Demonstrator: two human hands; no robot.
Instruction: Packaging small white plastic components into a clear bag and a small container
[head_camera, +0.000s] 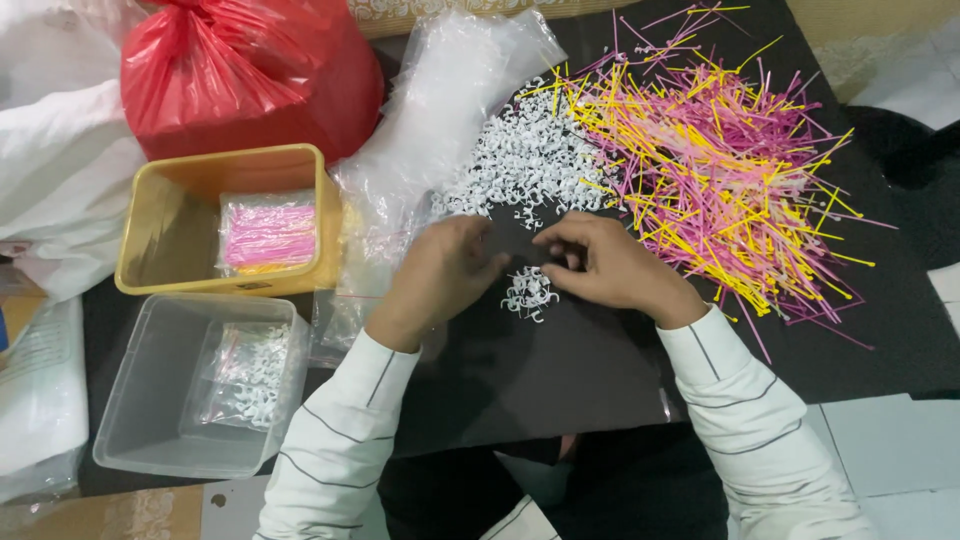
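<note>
Both hands sit on the black mat (560, 370). Left hand (440, 272) is loosely curled, can't tell if it's holding anything. Right hand (605, 265) pinches at small white clips (527, 292), a little pile between them. Big clip heap (525, 160) at 12 o'clock, pink and yellow sticks (720, 170) at 2 o'clock.

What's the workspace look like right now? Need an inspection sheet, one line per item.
Surface: black mat, bare in front of the hands.
Job's things: small cluster of white clips between both hands; big white clip pile; pink and yellow ties spread at right.
Clutter: yellow tub holding a bagged tie pack; clear tub holding bagged clips; red bag; clear plastic bags.
Grippers: left hand and right hand both at the cluster, fingers curled.
Cables: nothing seen.
Surroundings: white cloth at left.
</note>
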